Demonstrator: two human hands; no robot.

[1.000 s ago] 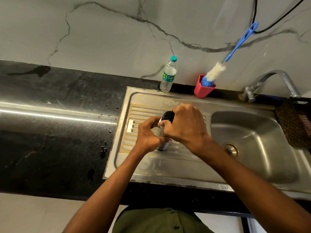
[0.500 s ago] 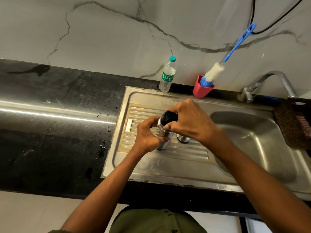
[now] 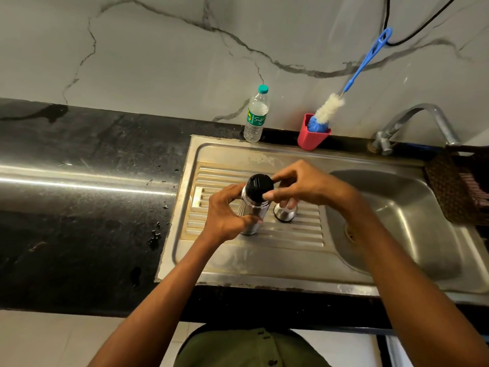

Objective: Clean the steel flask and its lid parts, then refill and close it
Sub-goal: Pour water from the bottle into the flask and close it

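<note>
Spanning most of the frame, a polished black stone counter (image 3: 79, 207), flecked with water drops, is set against a pale veined marble wall (image 3: 158, 62). Sunk into it is a stainless steel sink (image 3: 291, 266), the landmark here: a ribbed draining board on its left half, a smooth rounded basin on its right. Behind the sink, a curved metal tap (image 3: 412, 120), a red plastic cup (image 3: 312, 137) holding a blue-handled fluffy bottle brush (image 3: 330, 107), and a clear plastic water bottle (image 3: 255, 116) are lined along the wall. On the sink's ribbed board the cylindrical steel flask (image 3: 251, 215) is stood upright, its body gripped by the curled left hand (image 3: 225, 215). Its round black stopper (image 3: 260, 187) is pinched at the rim by the right hand (image 3: 309, 185). Just right of the flask, a small steel cup lid (image 3: 285, 213) is rested on the board.
</note>
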